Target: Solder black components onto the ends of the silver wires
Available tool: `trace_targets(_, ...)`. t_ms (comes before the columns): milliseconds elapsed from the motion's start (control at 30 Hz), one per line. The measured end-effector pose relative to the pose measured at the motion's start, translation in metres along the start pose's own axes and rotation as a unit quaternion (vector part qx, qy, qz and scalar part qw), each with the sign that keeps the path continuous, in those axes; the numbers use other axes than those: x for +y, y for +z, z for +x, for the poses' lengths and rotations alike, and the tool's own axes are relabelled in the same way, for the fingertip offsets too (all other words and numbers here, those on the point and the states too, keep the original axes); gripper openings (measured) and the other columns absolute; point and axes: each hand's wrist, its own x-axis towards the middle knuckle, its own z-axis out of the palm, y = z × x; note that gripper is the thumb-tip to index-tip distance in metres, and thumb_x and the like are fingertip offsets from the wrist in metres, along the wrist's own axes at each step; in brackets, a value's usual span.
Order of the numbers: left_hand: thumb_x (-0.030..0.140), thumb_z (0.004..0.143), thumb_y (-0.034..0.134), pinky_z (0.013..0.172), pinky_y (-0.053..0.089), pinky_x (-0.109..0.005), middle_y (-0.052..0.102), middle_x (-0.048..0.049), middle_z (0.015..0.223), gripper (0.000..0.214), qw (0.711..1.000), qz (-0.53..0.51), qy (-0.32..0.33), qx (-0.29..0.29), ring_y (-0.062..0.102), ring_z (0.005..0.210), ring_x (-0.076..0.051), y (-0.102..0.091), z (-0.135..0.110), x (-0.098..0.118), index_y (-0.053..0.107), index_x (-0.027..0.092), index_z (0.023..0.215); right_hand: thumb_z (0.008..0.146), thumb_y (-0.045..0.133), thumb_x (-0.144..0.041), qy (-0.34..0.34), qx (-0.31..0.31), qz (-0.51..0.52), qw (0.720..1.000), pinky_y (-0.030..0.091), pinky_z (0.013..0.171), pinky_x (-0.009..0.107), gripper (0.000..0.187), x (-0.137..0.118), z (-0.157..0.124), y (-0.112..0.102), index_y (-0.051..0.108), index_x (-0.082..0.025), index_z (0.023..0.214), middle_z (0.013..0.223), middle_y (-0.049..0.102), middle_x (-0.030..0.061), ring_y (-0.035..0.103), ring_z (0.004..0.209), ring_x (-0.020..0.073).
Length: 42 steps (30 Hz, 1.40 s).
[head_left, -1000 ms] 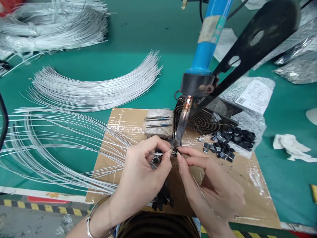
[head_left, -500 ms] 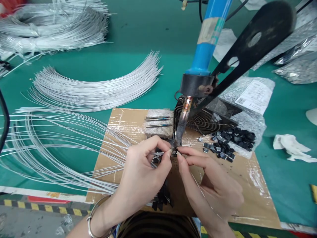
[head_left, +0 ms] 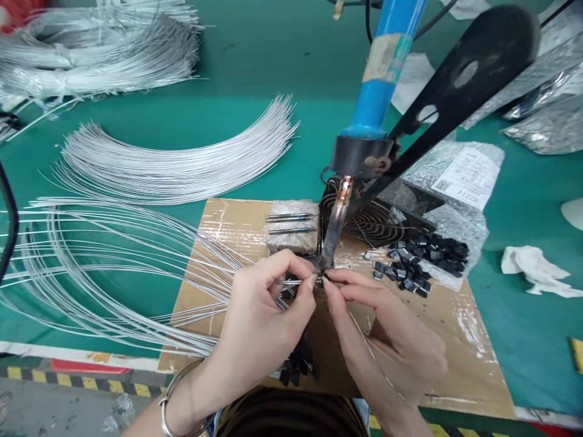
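Observation:
My left hand (head_left: 268,312) pinches the end of a white wire (head_left: 290,282) between thumb and index finger, just below the soldering iron's tip (head_left: 328,246). My right hand (head_left: 387,334) is closed in a pinch directly opposite, on a small black connector (head_left: 324,278) mostly covered by the fingertips. A thin silvery strand (head_left: 364,337), apparently solder wire, runs across the right palm to the wrist. The blue-handled soldering iron (head_left: 367,109) is fixed pointing down in a black metal bracket (head_left: 464,91). Fingertips of both hands nearly meet under the tip; the joint itself is too small to make out.
Loose black connectors (head_left: 437,255) are heaped to the right on cardboard (head_left: 473,364), more (head_left: 298,367) below my hands. A round-grilled fan (head_left: 378,221) stands behind the tip, beside a wrapped block (head_left: 291,243). White wire bundles (head_left: 182,170) lie left.
Very little differs. My right fingertips have shifted slightly at the pinch under the iron's tip; my left hand holds its place.

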Motion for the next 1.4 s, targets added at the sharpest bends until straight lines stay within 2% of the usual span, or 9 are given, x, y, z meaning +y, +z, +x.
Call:
trace_targets(467, 0.017, 0.089, 0.064, 0.063, 0.047, -0.026, 0.074, -0.0036, 0.085, 0.010, 1.000, 0.011, -0.022, -0.008, 0.065, 0.074, -0.017, 0.000, -0.001, -0.004, 0.065, 0.018, 0.078, 0.083, 0.077, -0.003, 0.081, -0.019, 0.072, 0.994, 0.061, 0.081, 0.027, 0.020, 0.010, -0.013, -0.007, 0.071, -0.021, 0.088, 0.097, 0.080, 0.0034, 0.078, 0.086, 0.0188)
trace_targets(600, 0.017, 0.090, 0.063, 0.050, 0.033, -0.025, 0.075, -0.0015, 0.085, 0.013, 0.998, 0.055, -0.017, -0.004, 0.044, 0.054, -0.010, -0.006, -0.005, -0.012, 0.064, 0.019, 0.077, 0.093, 0.073, -0.018, 0.202, 0.055, 0.090, 0.974, 0.055, 0.060, 0.024, 0.006, 0.021, -0.014, -0.021, 0.068, -0.020, 0.089, 0.072, 0.068, -0.0018, 0.068, 0.063, 0.0139)
trace_targets(700, 0.020, 0.093, 0.064, 0.047, 0.030, -0.027, 0.078, -0.0006, 0.090, 0.013, 0.994, 0.109, -0.013, 0.005, 0.035, 0.049, -0.009, -0.013, -0.007, -0.022, 0.067, 0.020, 0.080, 0.100, 0.061, -0.034, 0.280, 0.089, 0.211, 0.932, 0.051, 0.060, 0.028, 0.030, 0.036, -0.014, -0.039, 0.071, -0.018, 0.077, 0.070, 0.066, 0.0003, 0.063, 0.062, 0.0146)
trace_targets(833, 0.017, 0.093, 0.068, 0.076, 0.052, -0.029, 0.078, -0.0017, 0.096, 0.009, 0.991, 0.121, 0.050, 0.014, 0.067, 0.081, -0.016, -0.022, -0.010, -0.035, 0.074, 0.022, 0.088, 0.095, 0.055, -0.056, 0.364, 0.141, 0.249, 0.886, 0.052, 0.066, 0.038, 0.049, 0.061, -0.016, -0.065, 0.082, -0.016, 0.089, 0.086, 0.077, 0.0095, 0.066, 0.068, 0.0217)
trace_targets(933, 0.016, 0.092, 0.071, 0.096, 0.052, -0.032, 0.078, -0.0025, 0.104, 0.011, 0.990, 0.105, 0.087, 0.022, 0.071, 0.104, -0.019, -0.026, -0.012, -0.039, 0.077, 0.023, 0.097, 0.092, 0.057, -0.055, 0.399, 0.184, 0.221, 0.870, 0.047, 0.066, 0.040, 0.049, 0.073, -0.017, -0.076, 0.083, -0.015, 0.084, 0.088, 0.077, 0.0118, 0.065, 0.067, 0.0234)
trace_targets(1033, 0.016, 0.092, 0.072, 0.096, 0.052, -0.032, 0.078, -0.0018, 0.104, 0.009, 0.986, 0.114, 0.106, 0.054, 0.071, 0.104, -0.019, -0.036, -0.009, -0.038, 0.076, 0.024, 0.095, 0.092, 0.058, -0.052, 0.384, 0.205, 0.199, 0.878, 0.044, 0.067, 0.042, 0.046, 0.078, -0.018, -0.076, 0.082, -0.014, 0.081, 0.086, 0.076, 0.0122, 0.063, 0.065, 0.0236)
trace_targets(1133, 0.021, 0.091, 0.074, 0.088, 0.053, -0.033, 0.077, -0.0015, 0.095, 0.002, 0.967, 0.179, 0.138, 0.116, 0.070, 0.092, -0.019, -0.058, 0.010, -0.033, 0.075, 0.022, 0.091, 0.093, 0.058, -0.047, 0.372, 0.214, 0.189, 0.883, 0.043, 0.064, 0.043, 0.042, 0.082, -0.019, -0.072, 0.081, -0.015, 0.080, 0.084, 0.075, 0.0117, 0.062, 0.062, 0.0238)
trace_targets(1233, 0.027, 0.092, 0.072, 0.080, 0.051, -0.036, 0.077, -0.0046, 0.093, 0.009, 0.920, 0.325, 0.141, 0.166, 0.067, 0.081, -0.021, -0.088, 0.052, -0.032, 0.076, 0.019, 0.095, 0.094, 0.057, -0.044, 0.359, 0.198, 0.189, 0.892, 0.042, 0.060, 0.043, 0.038, 0.087, -0.023, -0.071, 0.080, -0.017, 0.079, 0.080, 0.073, 0.0114, 0.061, 0.059, 0.0233)
trace_targets(1400, 0.028, 0.088, 0.073, 0.084, 0.048, -0.040, 0.071, -0.0097, 0.092, 0.016, 0.901, 0.399, 0.118, 0.127, 0.064, 0.081, -0.025, -0.123, 0.137, -0.046, 0.076, 0.015, 0.095, 0.095, 0.062, -0.041, 0.360, 0.192, 0.196, 0.892, 0.045, 0.060, 0.042, 0.035, 0.094, -0.030, -0.071, 0.079, -0.019, 0.075, 0.083, 0.073, 0.0109, 0.061, 0.060, 0.0206)
